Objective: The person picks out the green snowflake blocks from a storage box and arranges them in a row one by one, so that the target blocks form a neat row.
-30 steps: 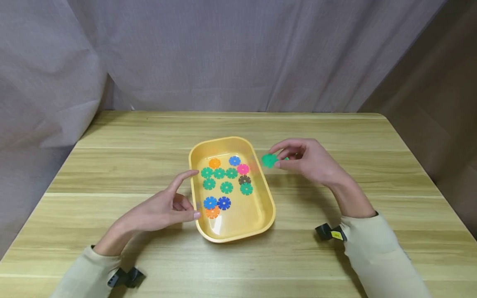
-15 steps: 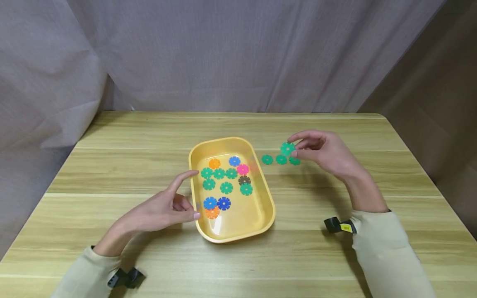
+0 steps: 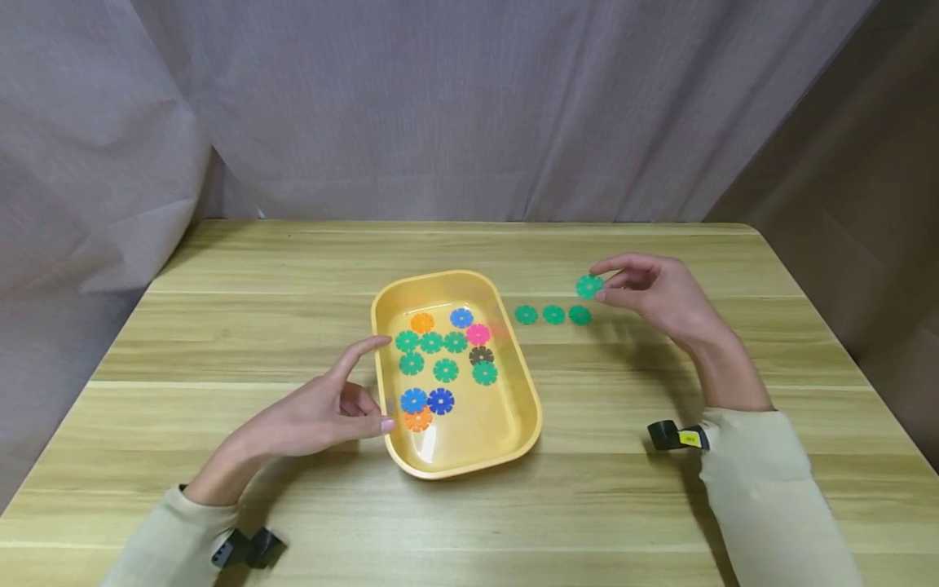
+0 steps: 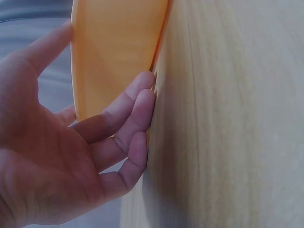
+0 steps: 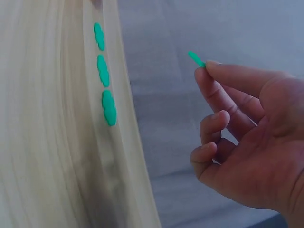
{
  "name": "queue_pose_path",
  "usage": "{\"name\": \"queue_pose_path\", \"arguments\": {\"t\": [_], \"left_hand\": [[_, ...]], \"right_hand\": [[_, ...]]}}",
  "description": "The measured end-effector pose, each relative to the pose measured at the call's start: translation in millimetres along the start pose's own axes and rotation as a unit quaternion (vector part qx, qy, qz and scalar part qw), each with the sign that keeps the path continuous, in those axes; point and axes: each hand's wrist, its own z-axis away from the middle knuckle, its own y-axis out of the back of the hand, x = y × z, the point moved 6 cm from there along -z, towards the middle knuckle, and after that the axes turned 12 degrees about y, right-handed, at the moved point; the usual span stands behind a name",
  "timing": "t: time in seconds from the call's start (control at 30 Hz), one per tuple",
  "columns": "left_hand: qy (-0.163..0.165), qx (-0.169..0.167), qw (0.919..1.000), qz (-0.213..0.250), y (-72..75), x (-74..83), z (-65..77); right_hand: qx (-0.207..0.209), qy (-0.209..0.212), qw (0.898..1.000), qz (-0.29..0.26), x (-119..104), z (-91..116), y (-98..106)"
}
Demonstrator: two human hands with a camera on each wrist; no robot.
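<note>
My right hand pinches a green notched plastic disc between thumb and finger, raised above the table. Edge-on, the same disc shows in the right wrist view. Three green discs lie in a row on the table just below it. My left hand holds the left side of a yellow tray, thumb and index finger on the rim. The left wrist view shows its other fingers bent along the tray's outer wall. Several green, blue, orange, pink and brown discs lie flat in the tray.
The wooden table extends around the tray. A grey curtain hangs behind its far edge. Black wrist devices sit at the left cuff and right cuff.
My right hand has moved right and away from the tray with a green disc, uncovering the row of green discs on the table. The left hand and tray have stayed put.
</note>
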Motion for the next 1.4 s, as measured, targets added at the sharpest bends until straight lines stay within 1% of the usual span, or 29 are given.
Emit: {"name": "queue_pose_path", "arguments": {"t": [0.17, 0.33, 0.43, 0.57, 0.67, 0.83, 1.13, 1.4], "left_hand": [[0.000, -0.001, 1.0000, 0.000, 0.4, -0.3, -0.2], [-0.001, -0.004, 1.0000, 0.004, 0.1, -0.4, -0.7], [-0.002, -0.005, 1.0000, 0.006, 0.0, -0.3, -1.0], [0.000, -0.004, 1.0000, 0.006, 0.3, -0.7, -1.3], [0.001, -0.003, 1.0000, 0.005, 0.6, -1.1, -1.2], [0.002, -0.004, 1.0000, 0.002, 0.4, -1.2, -1.1], [0.001, -0.006, 1.0000, 0.007, 0.3, -1.2, -1.7], [0.000, -0.007, 0.9999, 0.007, 0.0, -0.9, -1.4]], "right_hand": [[-0.004, -0.019, 1.000, 0.015, 12.2, -1.8, 2.9], [-0.019, -0.031, 0.999, 0.007, 26.0, -2.6, 3.8], [-0.019, -0.040, 0.999, 0.006, 33.6, -3.5, 4.9], [-0.024, -0.045, 0.999, 0.017, 41.6, -4.8, 5.4], [-0.036, -0.044, 0.998, 0.022, 46.8, -5.6, 4.4], [-0.049, -0.050, 0.997, 0.025, 53.9, -5.0, 3.8], [-0.059, -0.055, 0.996, 0.031, 61.7, -3.9, 6.0], [-0.070, -0.072, 0.994, 0.037, 68.0, -3.6, 5.4]]}}
